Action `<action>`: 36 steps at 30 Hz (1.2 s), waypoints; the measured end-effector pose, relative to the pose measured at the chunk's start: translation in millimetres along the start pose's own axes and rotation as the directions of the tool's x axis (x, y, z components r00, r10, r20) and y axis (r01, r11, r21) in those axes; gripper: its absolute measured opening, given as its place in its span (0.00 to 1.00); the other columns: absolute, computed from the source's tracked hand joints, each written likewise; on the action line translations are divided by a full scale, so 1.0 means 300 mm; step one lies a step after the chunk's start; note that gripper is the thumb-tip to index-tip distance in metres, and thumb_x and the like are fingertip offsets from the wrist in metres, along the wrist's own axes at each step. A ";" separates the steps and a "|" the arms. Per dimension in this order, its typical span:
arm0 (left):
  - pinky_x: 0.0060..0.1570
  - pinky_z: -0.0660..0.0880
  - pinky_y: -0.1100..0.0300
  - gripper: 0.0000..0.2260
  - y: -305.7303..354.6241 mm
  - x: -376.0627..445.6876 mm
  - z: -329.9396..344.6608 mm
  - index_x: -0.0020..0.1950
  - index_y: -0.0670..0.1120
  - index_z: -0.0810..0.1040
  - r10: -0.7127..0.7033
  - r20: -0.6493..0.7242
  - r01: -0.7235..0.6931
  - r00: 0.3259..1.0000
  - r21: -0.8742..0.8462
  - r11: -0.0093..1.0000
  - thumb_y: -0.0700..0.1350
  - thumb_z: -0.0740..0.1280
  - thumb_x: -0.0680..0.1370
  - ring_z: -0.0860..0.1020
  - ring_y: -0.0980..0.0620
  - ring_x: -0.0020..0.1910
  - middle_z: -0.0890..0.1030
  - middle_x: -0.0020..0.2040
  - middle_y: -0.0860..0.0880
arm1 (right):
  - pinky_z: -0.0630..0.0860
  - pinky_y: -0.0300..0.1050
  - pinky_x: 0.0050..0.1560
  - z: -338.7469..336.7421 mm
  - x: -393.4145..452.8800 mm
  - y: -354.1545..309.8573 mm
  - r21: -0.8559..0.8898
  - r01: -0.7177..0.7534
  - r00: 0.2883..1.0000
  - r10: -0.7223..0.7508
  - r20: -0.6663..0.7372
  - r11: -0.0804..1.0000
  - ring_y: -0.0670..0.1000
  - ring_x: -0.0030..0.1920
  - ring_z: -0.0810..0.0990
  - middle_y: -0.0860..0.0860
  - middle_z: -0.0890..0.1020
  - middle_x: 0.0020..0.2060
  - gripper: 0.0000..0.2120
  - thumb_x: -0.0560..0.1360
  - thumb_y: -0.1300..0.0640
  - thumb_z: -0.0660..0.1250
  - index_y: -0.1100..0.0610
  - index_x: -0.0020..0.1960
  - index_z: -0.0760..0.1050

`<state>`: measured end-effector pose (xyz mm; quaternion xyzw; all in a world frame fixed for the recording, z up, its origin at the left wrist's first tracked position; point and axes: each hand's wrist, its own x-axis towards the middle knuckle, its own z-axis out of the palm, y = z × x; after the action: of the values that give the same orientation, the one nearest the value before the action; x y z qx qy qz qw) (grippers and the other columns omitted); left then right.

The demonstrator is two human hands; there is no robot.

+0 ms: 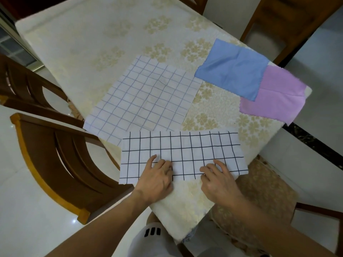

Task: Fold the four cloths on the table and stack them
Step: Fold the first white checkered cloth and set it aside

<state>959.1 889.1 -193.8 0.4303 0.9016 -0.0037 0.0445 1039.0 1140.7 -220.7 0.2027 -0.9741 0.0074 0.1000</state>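
**Both hands flat on the black-checked cloth at the near edge of the table**

The black-checked cloth (182, 154) lies as a long strip along the near edge of the table (78, 45), which wears a cream covering with pale flower patterns. The left hand (157, 179) rests on the near left part of this cloth with fingers spread and relaxed, gripping nothing. The right hand (218, 179) rests on its near right part in the same way, fingers extended and pressing on the fabric, nothing pinched.

Just beyond the black-checked cloth, and tucked slightly under its far left corner, lies the faint-checked cloth (146, 97), spread open and turned at an angle. Beyond and to the right of the black-checked cloth, well apart from it, the blue cloth (232, 69) lies flat near the far right table edge. The purple cloth (276, 97) sits partly under the blue one, its right corner hanging over the table's edge.

No container is on the table.

To the left of the black-checked cloth a wooden chair (55, 160) stands close against the table. To its right is a padded chair seat (263, 191), touching the table's near corner. Another chair (278, 21) stands beyond the blue cloth.
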 end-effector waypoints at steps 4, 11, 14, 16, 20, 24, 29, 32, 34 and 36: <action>0.65 0.70 0.43 0.18 -0.008 0.026 -0.018 0.59 0.46 0.76 -0.087 -0.037 0.083 0.995 -0.103 0.991 0.56 0.59 0.75 0.76 0.46 0.59 0.77 0.62 0.45 | 0.71 0.58 0.66 -0.038 0.063 -0.004 0.131 -0.119 0.992 0.122 -0.021 0.984 0.56 0.52 0.80 0.54 0.82 0.51 0.11 0.72 0.58 0.64 0.59 0.48 0.83; 0.76 0.58 0.45 0.29 -0.025 0.158 0.033 0.80 0.44 0.54 -0.216 0.041 0.220 0.976 -0.159 0.963 0.57 0.50 0.82 0.55 0.47 0.79 0.55 0.81 0.46 | 0.56 0.53 0.75 0.024 0.272 -0.003 0.163 -0.333 0.921 0.285 0.265 0.929 0.54 0.79 0.58 0.54 0.60 0.79 0.29 0.84 0.44 0.44 0.59 0.79 0.57; 0.75 0.53 0.44 0.30 -0.064 0.196 0.076 0.81 0.44 0.51 -0.263 0.091 0.275 0.960 -0.158 0.949 0.60 0.47 0.83 0.50 0.48 0.80 0.50 0.81 0.47 | 0.52 0.53 0.76 0.085 0.306 0.018 0.112 -0.371 0.889 0.318 0.331 0.922 0.53 0.80 0.52 0.53 0.54 0.80 0.33 0.83 0.39 0.40 0.58 0.81 0.51; 0.75 0.51 0.44 0.30 -0.102 0.186 0.097 0.81 0.47 0.48 -0.266 0.105 0.278 0.958 -0.129 0.952 0.62 0.46 0.83 0.46 0.49 0.80 0.47 0.82 0.48 | 0.51 0.53 0.76 0.115 0.291 0.041 0.085 -0.353 0.892 0.307 0.333 0.932 0.53 0.80 0.49 0.53 0.51 0.81 0.35 0.83 0.36 0.41 0.58 0.81 0.48; 0.77 0.47 0.44 0.31 -0.211 0.098 0.115 0.81 0.50 0.43 -0.319 0.105 0.331 0.942 -0.124 0.935 0.62 0.45 0.83 0.42 0.50 0.80 0.42 0.82 0.49 | 0.49 0.54 0.78 0.132 0.224 0.123 0.040 -0.368 0.885 0.337 0.321 0.929 0.52 0.81 0.45 0.53 0.48 0.81 0.37 0.82 0.34 0.42 0.58 0.81 0.45; 0.77 0.50 0.44 0.31 -0.313 -0.008 0.117 0.81 0.48 0.44 -0.386 0.138 0.403 0.912 -0.129 0.906 0.62 0.45 0.83 0.44 0.49 0.80 0.43 0.82 0.49 | 0.52 0.57 0.78 0.132 0.150 0.212 0.037 -0.444 0.860 0.414 0.299 0.896 0.55 0.81 0.47 0.55 0.49 0.81 0.38 0.82 0.34 0.43 0.60 0.81 0.48; 0.77 0.50 0.44 0.32 -0.343 -0.034 0.106 0.81 0.47 0.42 -0.386 0.145 0.403 0.911 -0.125 0.906 0.61 0.47 0.83 0.42 0.50 0.80 0.41 0.81 0.49 | 0.56 0.61 0.77 0.125 0.054 0.340 0.022 -0.514 0.829 0.490 0.271 0.857 0.58 0.80 0.49 0.57 0.50 0.81 0.39 0.81 0.34 0.45 0.62 0.81 0.49; 0.77 0.47 0.45 0.32 -0.341 -0.034 0.103 0.81 0.48 0.39 -0.388 0.149 0.405 0.909 -0.104 0.908 0.62 0.44 0.83 0.40 0.51 0.80 0.39 0.81 0.49 | 0.57 0.63 0.75 0.112 0.006 0.378 0.032 -0.568 0.806 0.549 0.222 0.822 0.60 0.79 0.53 0.59 0.54 0.80 0.38 0.81 0.36 0.47 0.63 0.80 0.53; 0.77 0.46 0.45 0.32 -0.341 -0.033 0.100 0.80 0.48 0.38 -0.387 0.153 0.403 0.909 -0.097 0.910 0.62 0.44 0.83 0.39 0.51 0.80 0.38 0.81 0.49 | 0.58 0.64 0.75 0.117 -0.004 0.386 0.021 -0.553 0.815 0.535 0.224 0.833 0.61 0.79 0.54 0.59 0.54 0.80 0.38 0.80 0.36 0.48 0.63 0.80 0.53; 0.77 0.46 0.44 0.31 -0.341 -0.033 0.089 0.81 0.48 0.39 -0.387 0.168 0.406 0.906 -0.097 0.909 0.63 0.42 0.83 0.39 0.51 0.80 0.39 0.81 0.49 | 0.58 0.64 0.75 0.115 0.000 0.379 -0.003 -0.550 0.807 0.531 0.258 0.835 0.60 0.79 0.53 0.59 0.51 0.80 0.39 0.80 0.35 0.47 0.63 0.80 0.51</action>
<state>888.0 815.9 -223.0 0.2324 0.9629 0.0147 0.1363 987.1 1243.3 -251.5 -0.0801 -0.9951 0.0453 -0.0363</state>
